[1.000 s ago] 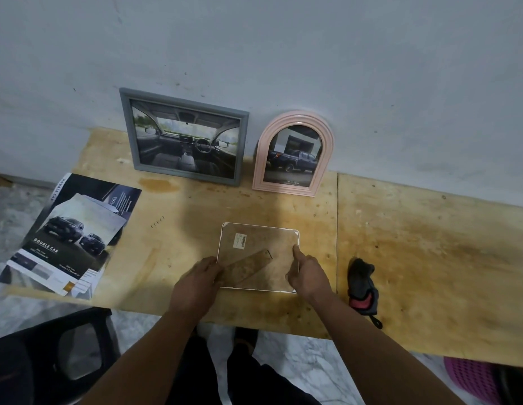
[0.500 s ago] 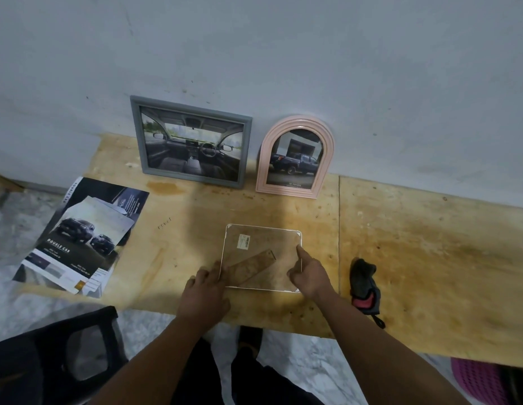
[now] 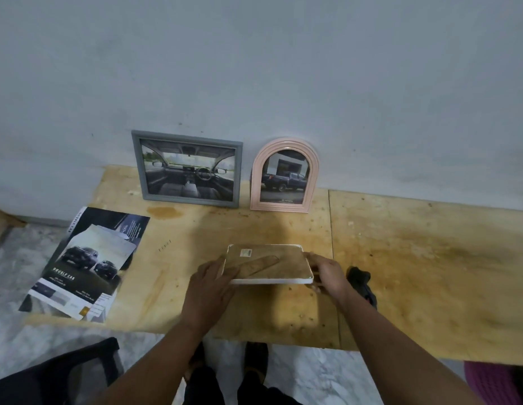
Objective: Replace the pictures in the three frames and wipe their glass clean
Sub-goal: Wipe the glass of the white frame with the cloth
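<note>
You hold the third frame (image 3: 267,263), white-edged and back side up, at lower centre, its near edge tilted up off the tabletop (image 3: 415,258). Your left hand (image 3: 209,283) grips its left edge; your right hand (image 3: 327,271) curls round its right edge. The grey frame (image 3: 187,168) and pink arched frame (image 3: 284,175) lean on the wall with pictures in. Judging by that, you're on the last frame; next, open its back carefully.
</note>
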A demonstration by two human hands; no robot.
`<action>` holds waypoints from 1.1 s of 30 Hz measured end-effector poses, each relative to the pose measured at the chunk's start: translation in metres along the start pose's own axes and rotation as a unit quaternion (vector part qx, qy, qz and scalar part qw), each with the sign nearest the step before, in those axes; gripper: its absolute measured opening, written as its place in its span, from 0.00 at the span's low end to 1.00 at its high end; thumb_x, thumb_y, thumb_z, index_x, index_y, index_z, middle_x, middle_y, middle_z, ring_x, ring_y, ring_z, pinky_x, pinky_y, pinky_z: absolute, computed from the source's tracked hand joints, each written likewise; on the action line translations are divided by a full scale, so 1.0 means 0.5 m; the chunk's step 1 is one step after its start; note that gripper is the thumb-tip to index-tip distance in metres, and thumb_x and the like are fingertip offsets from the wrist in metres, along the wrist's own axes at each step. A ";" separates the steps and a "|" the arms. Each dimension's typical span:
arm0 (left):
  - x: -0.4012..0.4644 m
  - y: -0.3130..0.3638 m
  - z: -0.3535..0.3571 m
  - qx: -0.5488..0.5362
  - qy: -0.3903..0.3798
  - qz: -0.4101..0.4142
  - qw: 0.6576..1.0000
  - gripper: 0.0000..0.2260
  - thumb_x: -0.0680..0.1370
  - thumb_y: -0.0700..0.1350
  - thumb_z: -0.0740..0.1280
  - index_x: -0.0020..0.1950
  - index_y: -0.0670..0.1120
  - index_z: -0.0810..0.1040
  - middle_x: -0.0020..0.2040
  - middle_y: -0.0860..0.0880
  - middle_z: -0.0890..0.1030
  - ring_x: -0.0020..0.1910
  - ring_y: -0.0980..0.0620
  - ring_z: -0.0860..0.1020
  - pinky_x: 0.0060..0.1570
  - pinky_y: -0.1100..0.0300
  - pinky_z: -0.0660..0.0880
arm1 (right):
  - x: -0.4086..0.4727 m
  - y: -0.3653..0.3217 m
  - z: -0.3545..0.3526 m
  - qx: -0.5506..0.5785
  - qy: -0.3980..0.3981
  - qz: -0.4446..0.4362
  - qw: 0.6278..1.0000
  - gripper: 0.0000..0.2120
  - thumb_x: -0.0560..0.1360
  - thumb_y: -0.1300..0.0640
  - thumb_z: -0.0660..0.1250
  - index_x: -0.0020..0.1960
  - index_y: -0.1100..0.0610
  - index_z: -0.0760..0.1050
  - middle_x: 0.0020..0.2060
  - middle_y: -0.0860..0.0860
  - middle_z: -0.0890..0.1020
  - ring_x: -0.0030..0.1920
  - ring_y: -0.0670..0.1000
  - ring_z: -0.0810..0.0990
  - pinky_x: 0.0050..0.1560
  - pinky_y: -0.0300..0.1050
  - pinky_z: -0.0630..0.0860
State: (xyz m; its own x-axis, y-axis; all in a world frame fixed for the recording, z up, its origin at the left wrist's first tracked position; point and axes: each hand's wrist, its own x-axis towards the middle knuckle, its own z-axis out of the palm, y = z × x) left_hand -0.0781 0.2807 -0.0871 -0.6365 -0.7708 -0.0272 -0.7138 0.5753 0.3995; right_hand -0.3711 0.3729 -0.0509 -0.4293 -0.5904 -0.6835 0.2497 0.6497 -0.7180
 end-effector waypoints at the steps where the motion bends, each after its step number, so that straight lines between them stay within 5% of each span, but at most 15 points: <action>1: 0.016 0.003 -0.010 0.002 0.011 0.029 1.000 0.18 0.81 0.56 0.59 0.68 0.54 0.79 0.69 0.48 0.80 0.62 0.43 0.78 0.53 0.48 0.80 | 0.000 -0.008 -0.014 0.021 0.008 0.004 1.000 0.17 0.84 0.49 0.60 0.56 0.58 0.84 0.39 0.60 0.83 0.36 0.57 0.76 0.31 0.45 0.70; 4: 0.062 0.028 -0.044 -0.085 0.043 0.035 0.995 0.22 0.83 0.60 0.57 0.64 0.49 0.83 0.57 0.49 0.86 0.49 0.47 0.85 0.47 0.53 0.81 | 0.008 -0.016 -0.055 0.041 0.096 -0.024 0.994 0.14 0.85 0.54 0.59 0.59 0.57 0.82 0.46 0.56 0.85 0.40 0.53 0.80 0.37 0.45 0.76; 6: 0.089 0.054 -0.074 -0.150 0.056 -0.012 0.987 0.20 0.83 0.59 0.58 0.62 0.50 0.82 0.52 0.52 0.86 0.44 0.51 0.83 0.42 0.57 0.79 | 0.024 0.004 -0.095 -0.101 0.205 -0.077 0.970 0.13 0.85 0.55 0.60 0.63 0.56 0.80 0.54 0.53 0.84 0.51 0.54 0.81 0.51 0.48 0.78; 9: 0.111 0.077 -0.083 -0.292 0.064 -0.110 0.948 0.09 0.85 0.52 0.64 0.54 0.53 0.82 0.45 0.55 0.84 0.41 0.57 0.82 0.39 0.62 0.76 | 0.024 0.051 -0.153 -0.302 0.313 -0.066 0.898 0.19 0.81 0.43 0.62 0.68 0.51 0.74 0.60 0.57 0.80 0.58 0.60 0.78 0.57 0.57 0.77; 12: 0.106 0.102 -0.064 -0.514 0.055 -0.272 0.812 0.08 0.84 0.47 0.66 0.55 0.48 0.84 0.47 0.48 0.86 0.49 0.50 0.85 0.45 0.55 0.84 | 0.032 0.098 -0.194 -0.329 0.281 0.065 0.899 0.36 0.72 0.32 0.69 0.70 0.50 0.65 0.65 0.58 0.73 0.66 0.64 0.72 0.63 0.66 0.71; 14: 0.093 0.113 -0.040 -0.598 0.046 -0.355 0.717 0.09 0.84 0.47 0.67 0.58 0.44 0.84 0.52 0.44 0.86 0.52 0.45 0.85 0.52 0.47 0.84 | 0.041 0.132 -0.202 -0.314 0.240 0.111 0.912 0.46 0.62 0.27 0.74 0.70 0.52 0.65 0.61 0.56 0.76 0.62 0.62 0.76 0.60 0.63 0.76; 15: 0.087 0.116 -0.028 -0.622 0.043 -0.390 0.678 0.09 0.84 0.46 0.67 0.58 0.44 0.84 0.53 0.43 0.86 0.53 0.43 0.85 0.54 0.45 0.83 | 0.049 0.152 -0.205 -0.313 0.225 0.110 0.916 0.45 0.62 0.29 0.75 0.69 0.53 0.67 0.57 0.54 0.78 0.56 0.59 0.79 0.57 0.61 0.79; 18: 0.071 0.118 0.009 -0.659 0.041 -0.464 0.590 0.06 0.83 0.46 0.68 0.54 0.44 0.81 0.54 0.40 0.84 0.53 0.40 0.83 0.57 0.43 0.81 | 0.042 0.161 -0.200 -0.287 0.206 0.070 0.933 0.20 0.77 0.49 0.71 0.65 0.56 0.75 0.45 0.52 0.83 0.44 0.55 0.82 0.51 0.58 0.82; 21: 0.056 0.114 0.040 -0.672 0.035 -0.499 0.546 0.08 0.83 0.45 0.69 0.56 0.41 0.80 0.56 0.37 0.83 0.56 0.38 0.83 0.61 0.40 0.80 | 0.025 0.137 -0.198 0.010 0.179 0.076 0.981 0.13 0.81 0.58 0.64 0.64 0.62 0.76 0.47 0.59 0.84 0.45 0.59 0.83 0.44 0.54 0.81; 23: 0.047 0.115 0.052 -0.677 0.028 -0.501 0.539 0.09 0.83 0.45 0.68 0.59 0.40 0.80 0.55 0.38 0.84 0.55 0.39 0.83 0.54 0.45 0.84 | 0.013 0.130 -0.202 0.248 0.104 0.116 0.956 0.18 0.80 0.57 0.63 0.67 0.64 0.73 0.52 0.61 0.80 0.49 0.61 0.80 0.45 0.54 0.79; 25: 0.036 0.117 0.064 -0.658 0.011 -0.492 0.570 0.08 0.84 0.43 0.67 0.61 0.40 0.79 0.55 0.40 0.83 0.54 0.41 0.83 0.46 0.50 0.85 | -0.003 0.120 -0.202 0.371 0.062 0.150 0.914 0.23 0.75 0.56 0.64 0.68 0.63 0.71 0.54 0.61 0.77 0.53 0.61 0.77 0.60 0.61 0.76; 29: 0.019 0.117 0.085 -0.540 -0.032 -0.450 0.711 0.08 0.82 0.43 0.69 0.62 0.48 0.79 0.58 0.43 0.84 0.53 0.44 0.83 0.54 0.46 0.83 | -0.032 0.094 -0.168 0.428 -0.004 0.133 0.894 0.19 0.76 0.56 0.61 0.64 0.64 0.74 0.53 0.62 0.78 0.49 0.60 0.79 0.64 0.69 0.73; 31: 0.015 0.124 0.080 -0.501 -0.048 -0.434 0.747 0.08 0.82 0.44 0.68 0.62 0.49 0.78 0.57 0.46 0.84 0.53 0.46 0.82 0.55 0.50 0.80 | -0.039 0.081 -0.147 0.426 -0.032 0.131 0.895 0.17 0.79 0.53 0.63 0.63 0.64 0.76 0.55 0.64 0.80 0.50 0.62 0.81 0.61 0.68 0.76; 33: 0.011 0.127 0.077 -0.474 -0.063 -0.423 0.770 0.09 0.83 0.45 0.68 0.63 0.48 0.80 0.57 0.47 0.84 0.54 0.46 0.82 0.55 0.50 0.80 | -0.036 0.068 -0.126 0.394 -0.054 0.141 0.906 0.17 0.78 0.56 0.68 0.63 0.64 0.76 0.49 0.62 0.82 0.45 0.59 0.82 0.47 0.56 0.83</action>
State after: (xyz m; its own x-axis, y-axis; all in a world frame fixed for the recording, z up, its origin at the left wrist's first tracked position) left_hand -0.1381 0.3237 -0.0973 -0.1271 -0.6934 -0.7093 -0.3926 -0.6215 0.6779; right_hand -0.4094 0.4357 -0.0548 -0.1746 -0.5250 -0.8330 0.8976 0.2629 -0.3539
